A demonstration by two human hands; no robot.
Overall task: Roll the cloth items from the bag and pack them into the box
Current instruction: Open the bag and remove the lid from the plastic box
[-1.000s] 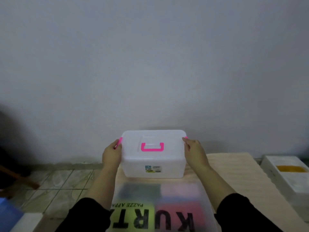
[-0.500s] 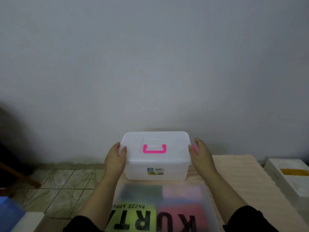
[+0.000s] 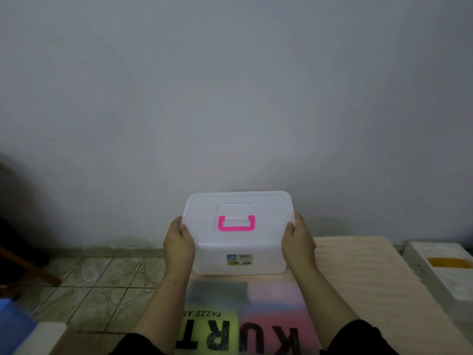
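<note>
A translucent white plastic box (image 3: pixel 238 262) with a lid and a pink handle (image 3: pixel 236 223) stands at the far end of the table by the wall. My left hand (image 3: pixel 179 242) grips its left side, thumb on the lid edge. My right hand (image 3: pixel 298 243) grips its right side in the same way. In front of the box lies a frosted plastic bag (image 3: pixel 245 316) with black lettering; folded cloth items in grey, pink, yellow-green and red show through it.
A beige ribbed cover (image 3: pixel 363 278) lies over the table to the right. A white foam box (image 3: pixel 445 270) with something yellow in it sits at the far right. Tiled floor (image 3: pixel 102 285) lies to the left, with a blue object (image 3: pixel 12 326) at the lower left corner.
Both hands left the pink side latches and now grip the lid edges, thumbs on top. The box appears nearer and larger in view.
</note>
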